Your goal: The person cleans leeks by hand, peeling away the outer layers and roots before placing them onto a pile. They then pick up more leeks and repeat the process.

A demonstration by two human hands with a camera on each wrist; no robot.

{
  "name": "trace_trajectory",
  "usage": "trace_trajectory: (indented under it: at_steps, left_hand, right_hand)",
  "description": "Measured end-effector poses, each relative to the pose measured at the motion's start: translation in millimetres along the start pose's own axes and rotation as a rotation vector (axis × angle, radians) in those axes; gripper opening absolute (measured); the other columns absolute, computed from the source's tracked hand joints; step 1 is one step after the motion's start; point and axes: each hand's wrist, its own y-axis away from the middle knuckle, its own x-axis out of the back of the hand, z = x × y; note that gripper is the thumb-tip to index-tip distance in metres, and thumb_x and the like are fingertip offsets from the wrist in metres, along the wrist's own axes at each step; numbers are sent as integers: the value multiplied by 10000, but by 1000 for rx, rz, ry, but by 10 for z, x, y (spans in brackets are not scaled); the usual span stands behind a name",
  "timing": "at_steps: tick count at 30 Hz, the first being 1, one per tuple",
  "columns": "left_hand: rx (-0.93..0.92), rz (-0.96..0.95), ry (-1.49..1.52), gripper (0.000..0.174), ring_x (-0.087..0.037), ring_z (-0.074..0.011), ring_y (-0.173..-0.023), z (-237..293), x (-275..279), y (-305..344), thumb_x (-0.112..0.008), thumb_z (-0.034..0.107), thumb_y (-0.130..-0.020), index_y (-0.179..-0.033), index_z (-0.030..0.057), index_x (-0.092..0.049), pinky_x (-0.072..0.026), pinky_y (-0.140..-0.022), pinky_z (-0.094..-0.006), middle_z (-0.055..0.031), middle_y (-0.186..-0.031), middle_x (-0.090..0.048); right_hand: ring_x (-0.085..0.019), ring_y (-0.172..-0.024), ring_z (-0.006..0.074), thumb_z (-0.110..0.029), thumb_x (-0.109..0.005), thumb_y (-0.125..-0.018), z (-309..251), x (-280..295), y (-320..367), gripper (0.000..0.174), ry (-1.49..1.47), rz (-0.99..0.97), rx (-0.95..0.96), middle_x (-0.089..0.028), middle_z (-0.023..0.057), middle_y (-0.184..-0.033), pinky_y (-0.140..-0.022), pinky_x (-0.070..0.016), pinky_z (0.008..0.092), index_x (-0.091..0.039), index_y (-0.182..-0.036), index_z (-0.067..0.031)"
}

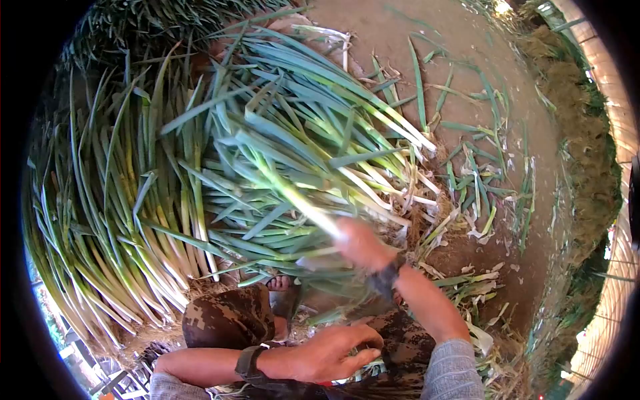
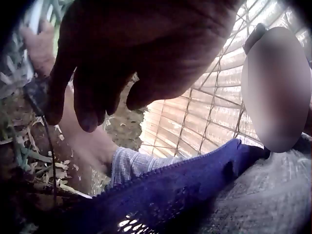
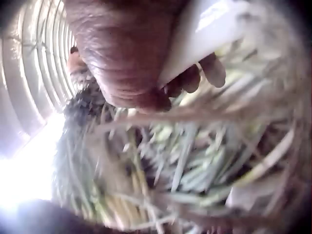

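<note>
- Nearest the camera, I see the left hand (image 1: 327,353): fingers loosely curled, holding nothing.
- I read the right hand (image 1: 363,247) as gripping the white stem of a green onion (image 1: 303,205) above the heap (image 1: 333,80).
- I judge work partway: one stalk is in hand, loose leaves (image 1: 419,83) litter the ground (image 1: 467,33); I cannot tell finished stalks from unfinished.
- Long axis: diagonal, leaves pointing forward and left, stem toward the right hand.

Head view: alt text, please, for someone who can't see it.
A person's blurred right hand grips a green onion by its white end over a loose pile of others; the left hand is empty. More onions lie side by side at left.
</note>
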Motion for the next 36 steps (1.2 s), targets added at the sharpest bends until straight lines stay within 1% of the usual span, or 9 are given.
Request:
trace_trajectory:
  at_steps: [3, 7, 17, 21, 22, 24, 31, 35, 36]
  left_hand:
    - [5, 20, -23, 269, -613, -427, -941, 91, 67, -73, -579, 249, -948, -1087, 19, -596, -493, -823, -477, -206, -974, -634]
    - [39, 14, -27, 250, -615, -417, -910, 51, 61, -45, -578, 221, -944, -1107, 32, -573, -500, -778, -470, -196, -982, -619]
    - [-99, 100, -153, 260, -599, -402, -890, 51, 37, -18, -606, 215, -919, -1086, 21, -565, -498, -726, -464, -181, -975, -595]
    - [-149, 159, -190, 256, -595, -401, -903, -43, -61, 132, -611, 209, -912, -1070, 13, -561, -499, -725, -475, -187, -968, -591]
    - [-122, 122, -202, 252, -594, -403, -899, -47, -80, 185, -609, 202, -909, -1065, 11, -558, -497, -723, -482, -186, -960, -588]
    - [-119, 89, -202, 247, -592, -406, -894, -40, -83, 226, -606, 194, -906, -1061, 8, -556, -495, -722, -489, -185, -952, -586]
    - [-210, 59, -284, 200, -598, -413, -849, 19, -99, 247, -602, 172, -879, -951, 5, -519, -491, -690, -510, -185, -879, -581]
    - [-255, 74, -402, 209, -609, -400, -792, -140, -144, 271, -615, 216, -898, -1006, 47, -556, -495, -652, -497, -168, -875, -594]
    - [-244, 49, -459, 205, -612, -399, -787, -219, -159, 269, -619, 221, -894, -995, 53, -562, -497, -647, -497, -163, -868, -599]
  right_hand:
    - [-585, -892, 350, -65, -544, -824, 419, 415, -403, 197, 100, 209, -200, -601, 190, -934, -811, -495, 448, -600, -993, 21]
    - [-557, -1076, 394, -94, -575, -817, 852, 432, -627, 353, 406, 397, -26, -591, 219, -1119, -952, -444, 476, -560, -1147, 30]
    - [-298, -1382, 414, -316, -761, -720, 1027, 352, -693, 890, 333, 200, -458, -306, 251, -1503, -1116, -319, 486, -325, -1429, -3]
    - [-577, -1160, 377, -350, -787, -682, 861, 627, -805, 748, 356, -27, -536, -583, 245, -1263, -957, -488, 411, -517, -1287, -6]
    - [-682, -895, 321, -395, -804, -645, 809, 627, -793, 605, 423, -79, -514, -694, 177, -1024, -766, -546, 391, -649, -1090, -16]
    - [-650, -738, 213, -426, -809, -629, 1024, 313, -653, 532, 55, -287, -572, -678, 104, -871, -630, -523, 339, -694, -981, -43]
    - [-651, -785, 229, -272, -756, -726, 239, -489, 94, 580, -388, -273, -621, -671, 173, -975, -729, -544, 327, -568, -1123, 106]
    - [-640, -943, 222, -92, -762, -712, -474, 291, 175, 590, -305, -195, -652, -652, 153, -1071, -785, -539, 335, -544, -1246, 35]
    - [-643, -963, 249, -4, -737, -705, -224, 586, 139, 592, -300, -232, -318, -658, 125, -1097, -806, -538, 372, -551, -1266, -23]
